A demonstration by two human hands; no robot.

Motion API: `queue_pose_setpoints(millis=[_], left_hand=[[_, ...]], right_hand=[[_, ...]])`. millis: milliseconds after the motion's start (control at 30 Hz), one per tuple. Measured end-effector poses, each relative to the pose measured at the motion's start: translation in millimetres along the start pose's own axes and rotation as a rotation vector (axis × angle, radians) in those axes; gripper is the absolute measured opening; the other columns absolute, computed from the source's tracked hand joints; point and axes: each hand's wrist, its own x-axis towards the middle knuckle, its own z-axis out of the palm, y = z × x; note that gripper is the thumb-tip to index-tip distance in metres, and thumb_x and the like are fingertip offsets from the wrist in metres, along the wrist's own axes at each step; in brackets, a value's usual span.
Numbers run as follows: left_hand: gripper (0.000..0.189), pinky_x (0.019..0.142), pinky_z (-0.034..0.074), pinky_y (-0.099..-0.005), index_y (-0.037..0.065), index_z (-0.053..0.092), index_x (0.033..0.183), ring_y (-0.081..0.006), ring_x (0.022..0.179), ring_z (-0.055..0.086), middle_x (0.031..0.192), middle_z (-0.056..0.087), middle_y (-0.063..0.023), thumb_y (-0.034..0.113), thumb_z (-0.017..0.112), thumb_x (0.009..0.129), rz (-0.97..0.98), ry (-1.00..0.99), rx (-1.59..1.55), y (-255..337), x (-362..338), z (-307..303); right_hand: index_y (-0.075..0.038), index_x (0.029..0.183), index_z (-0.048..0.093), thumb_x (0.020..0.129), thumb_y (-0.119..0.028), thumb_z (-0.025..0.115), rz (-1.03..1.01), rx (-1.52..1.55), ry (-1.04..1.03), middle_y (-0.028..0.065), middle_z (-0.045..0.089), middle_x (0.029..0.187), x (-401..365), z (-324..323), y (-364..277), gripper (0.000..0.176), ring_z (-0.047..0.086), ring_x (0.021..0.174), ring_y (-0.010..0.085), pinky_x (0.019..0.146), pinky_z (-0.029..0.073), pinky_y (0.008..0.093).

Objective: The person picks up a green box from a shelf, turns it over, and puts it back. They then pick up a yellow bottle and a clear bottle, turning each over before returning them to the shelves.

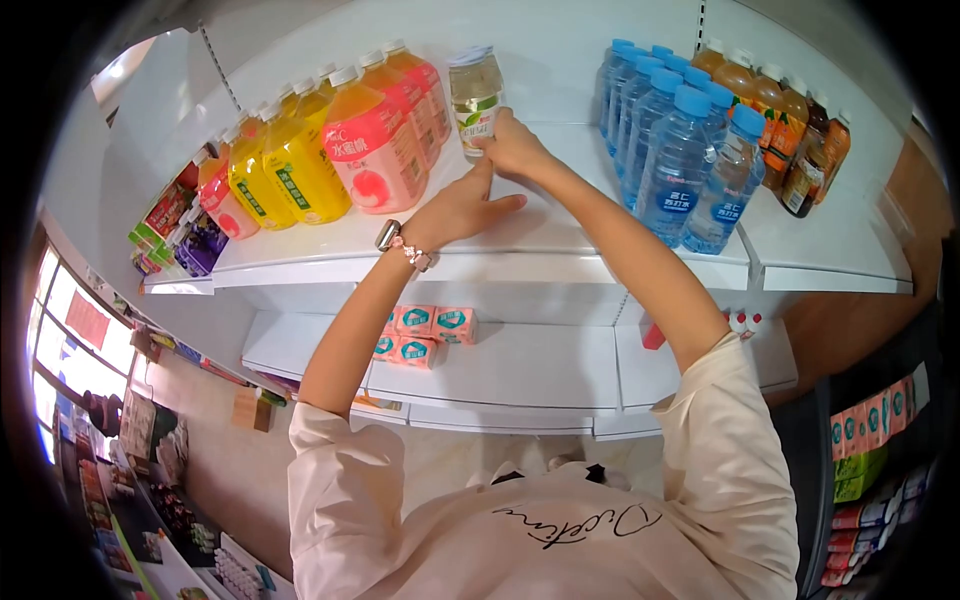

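Note:
A glass jar (474, 98) with a pale lid and a green-leaf label stands upright on the upper shelf, right of the peach drink bottles (372, 150). Against the jar's lower right side are the bent fingers of my right hand (518, 147), gripping it there. My left hand (462, 212), with a watch and a bracelet at the wrist, reaches over the shelf just in front of the jar. Its fingers stretch toward the jar's base, the thumb is spread to the right, and nothing is in it. The left fingertips overlap the right hand in this view.
Yellow drink bottles (300, 175) and small purple packs (203, 240) line the left side. Blue-capped water bottles (672, 150) and orange drink bottles (785, 120) stand on the right. Pink tissue packs (416, 335) lie on the lower shelf (530, 375), below the upper shelf's front edge.

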Motion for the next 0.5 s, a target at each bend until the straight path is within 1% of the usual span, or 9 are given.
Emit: queue_pose_setpoints(millis=[133,200,233,267,300,367,433,467,500], left_hand=[[0.066,0.059,0.034,-0.0286,0.006,0.030,0.136,-0.0125,0.066,0.040,0.073,0.042,-0.0023,0.040,0.059,0.087,0.027,0.017,0.011,5.5,-7.4,1.9],[0.065,0.060,0.036,-0.0289,0.006,0.031,0.137,-0.0137,0.067,0.040,0.076,0.045,-0.0040,0.037,0.059,0.087,0.002,0.036,0.000,13.2,-17.4,-0.4],[0.068,0.076,0.039,-0.0324,0.001,0.029,0.136,-0.0246,0.087,0.048,0.097,0.049,-0.0154,0.036,0.060,0.086,0.026,0.067,-0.044,16.8,-24.3,-0.4],[0.072,0.092,0.042,-0.0359,-0.005,0.028,0.135,-0.0354,0.106,0.055,0.118,0.053,-0.0268,0.036,0.060,0.085,0.050,0.098,-0.087,19.9,-32.2,1.0],[0.072,0.092,0.042,-0.0359,-0.005,0.028,0.135,-0.0354,0.106,0.055,0.118,0.053,-0.0268,0.036,0.060,0.085,0.042,0.104,-0.086,22.4,-42.7,5.7],[0.065,0.097,0.039,-0.0349,-0.004,0.032,0.134,-0.0371,0.114,0.050,0.126,0.048,-0.0265,0.025,0.062,0.085,0.117,0.347,-0.025,29.6,-69.4,18.3],[0.058,0.100,0.037,-0.0354,-0.004,0.036,0.133,-0.0353,0.120,0.047,0.128,0.047,-0.0246,0.015,0.061,0.084,0.190,0.392,-0.103,40.3,-98.9,28.8],[0.056,0.100,0.036,-0.0367,-0.004,0.035,0.133,-0.0334,0.121,0.046,0.130,0.047,-0.0227,0.010,0.059,0.084,0.244,0.429,-0.209,40.4,-115.2,37.0],[0.055,0.100,0.036,-0.0381,-0.005,0.035,0.133,-0.0315,0.122,0.046,0.132,0.046,-0.0207,0.005,0.057,0.084,0.299,0.466,-0.314,38.3,-132.5,49.1]], right_hand=[[0.011,0.120,0.035,0.080,-0.026,0.066,0.007,-0.019,-0.016,0.0299,0.052,0.117,-7.3,-4.8,-3.7,0.063,0.055,0.105,0.0406,0.088,0.046,0.0417],[0.013,0.125,0.030,0.080,-0.025,0.065,0.037,-0.015,-0.030,0.0315,0.046,0.124,-10.2,-3.9,-8.4,0.069,0.049,0.112,0.0413,0.090,0.045,0.0431],[0.013,0.125,0.030,0.080,-0.025,0.065,0.032,-0.012,-0.038,0.0315,0.046,0.124,-12.8,-3.9,-9.3,0.069,0.049,0.112,0.0413,0.090,0.045,0.0431],[0.012,0.129,0.026,0.081,-0.025,0.064,-0.022,-0.082,0.059,0.0307,0.043,0.126,-24.8,-10.2,-20.2,0.071,0.046,0.116,0.0415,0.090,0.044,0.0442],[0.012,0.132,0.023,0.082,-0.025,0.062,-0.076,-0.151,0.157,0.0298,0.040,0.129,-38.7,-16.7,-30.8,0.074,0.042,0.119,0.0417,0.091,0.044,0.0452],[0.007,0.137,0.021,0.085,-0.024,0.059,-0.384,0.035,0.277,0.0274,0.039,0.128,-72.0,-28.3,-46.0,0.071,0.040,0.120,0.0386,0.092,0.042,0.0464],[0.003,0.135,0.030,0.085,-0.021,0.059,-0.647,0.134,0.301,0.0231,0.043,0.125,-130.2,-29.0,-58.1,0.063,0.044,0.115,0.0347,0.093,0.040,0.0425],[0.000,0.134,0.036,0.083,-0.017,0.061,-0.576,0.379,0.142,0.0207,0.045,0.122,-166.7,-26.3,-67.9,0.060,0.045,0.113,0.0320,0.095,0.037,0.0376],[0.000,0.131,0.039,0.081,-0.016,0.062,-0.636,0.368,0.051,0.0178,0.047,0.120,-193.5,-24.9,-67.4,0.057,0.045,0.112,0.0333,0.098,0.034,0.0384]])
